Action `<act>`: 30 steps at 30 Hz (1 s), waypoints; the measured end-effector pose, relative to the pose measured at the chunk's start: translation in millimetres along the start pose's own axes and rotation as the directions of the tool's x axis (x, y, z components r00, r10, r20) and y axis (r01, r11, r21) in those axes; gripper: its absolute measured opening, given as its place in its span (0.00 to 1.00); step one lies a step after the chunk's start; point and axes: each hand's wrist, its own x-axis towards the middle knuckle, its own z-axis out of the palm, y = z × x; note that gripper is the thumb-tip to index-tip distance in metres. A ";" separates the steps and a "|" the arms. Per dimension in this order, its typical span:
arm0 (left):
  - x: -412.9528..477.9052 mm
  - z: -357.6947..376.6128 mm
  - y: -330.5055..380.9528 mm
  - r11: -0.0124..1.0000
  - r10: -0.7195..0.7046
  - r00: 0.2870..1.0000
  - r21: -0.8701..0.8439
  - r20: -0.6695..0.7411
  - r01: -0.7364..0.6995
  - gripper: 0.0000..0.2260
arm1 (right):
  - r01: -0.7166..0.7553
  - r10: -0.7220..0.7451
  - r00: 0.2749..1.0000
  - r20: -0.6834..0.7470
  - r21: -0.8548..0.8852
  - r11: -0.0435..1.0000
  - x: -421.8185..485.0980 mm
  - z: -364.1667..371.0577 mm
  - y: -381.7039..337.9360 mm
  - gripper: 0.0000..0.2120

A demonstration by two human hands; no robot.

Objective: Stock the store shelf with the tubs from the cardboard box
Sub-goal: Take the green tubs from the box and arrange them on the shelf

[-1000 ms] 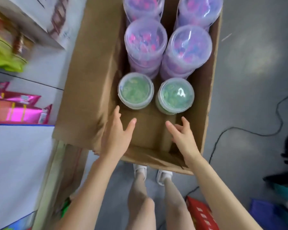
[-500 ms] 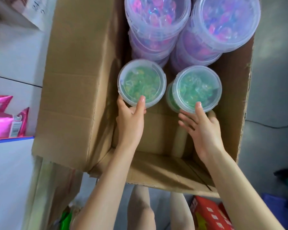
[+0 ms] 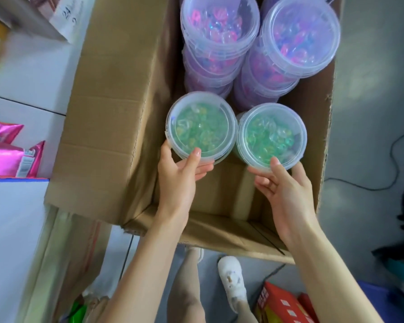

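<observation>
An open cardboard box (image 3: 117, 127) holds clear lidded tubs. Two tubs with green contents are nearest me. My left hand (image 3: 180, 176) grips the left green tub (image 3: 201, 128), thumb on the lid's near edge and fingers under its rim. My right hand (image 3: 282, 183) grips the right green tub (image 3: 272, 136) the same way, thumb on the lid. Both tubs sit raised above the box floor. Behind them stand stacks of tubs with pink and purple contents (image 3: 219, 36), (image 3: 300, 40).
White store shelves (image 3: 21, 106) run along the left, with pink packets (image 3: 12, 157) on one level. A red carton (image 3: 282, 304) lies on the grey floor at my feet. A black cable (image 3: 392, 145) trails on the floor to the right.
Both hands reached into the box, met the two green tubs and closed round their rims. The tubs have come up toward me and closer together.
</observation>
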 end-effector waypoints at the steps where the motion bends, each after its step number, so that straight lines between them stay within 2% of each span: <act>1: -9.2 -2.6 1.4 1.000 0.009 1.000 -0.012 -0.003 -0.009 0.18 | 0.009 -0.009 1.000 0.012 -0.002 1.000 -6.4 -3.6 -3.0 0.14; 7: -86.8 -19.0 14.4 0.987 0.115 0.992 -0.103 -0.045 -0.119 0.18 | 0.084 -0.081 0.988 0.133 -0.012 0.996 -58.0 -20.5 -33.6 0.12; 11: -168.0 -33.0 30.1 0.963 0.213 0.973 -0.146 -0.088 -0.225 0.15 | 0.127 -0.120 0.969 0.214 -0.017 0.992 -128.9 -39.4 -57.5 0.12; 16: -288.8 -65.0 59.2 0.926 0.313 0.938 -0.169 -0.151 -0.337 0.14 | 0.231 -0.186 0.900 0.394 -0.070 0.970 -236.2 -68.2 -93.1 0.13; 21: -417.1 -111.1 102.1 0.852 0.413 0.867 -0.217 -0.278 -0.476 0.12 | 0.357 -0.254 0.766 0.590 -0.062 0.932 -342.1 -64.1 -132.1 0.12; 27: -561.3 -183.0 142.9 0.705 0.516 0.683 -0.197 -0.518 -0.682 0.12 | 0.379 -0.297 0.493 0.818 0.105 0.919 -481.5 -27.0 -169.4 0.08; 30: -624.6 -222.4 155.6 0.636 0.511 0.592 -0.189 -0.624 -0.748 0.09 | 0.419 -0.275 0.364 0.890 0.107 0.902 -545.0 -0.5 -172.0 0.11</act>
